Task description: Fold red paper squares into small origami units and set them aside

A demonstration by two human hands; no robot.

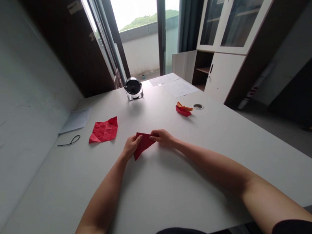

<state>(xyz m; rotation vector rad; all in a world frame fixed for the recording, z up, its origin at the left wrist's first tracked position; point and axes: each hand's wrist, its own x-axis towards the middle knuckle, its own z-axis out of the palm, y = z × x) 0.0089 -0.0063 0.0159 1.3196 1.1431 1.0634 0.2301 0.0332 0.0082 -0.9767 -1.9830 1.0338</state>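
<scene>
Gripping folded red paper (143, 144) over white table (163, 195), pinched at far-left edge by left hand (131, 145) and at right corner by right hand (163, 137), equally near both, slanted lengthwise from near-left tip toward that corner.

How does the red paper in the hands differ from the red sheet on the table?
The left hand and right hand hold the paper; the sheet lies untouched on the table. The paper looks folded and pointed; the sheet is spread out and crossed by creases. The paper looks smaller than the sheet. Both are red.
</scene>
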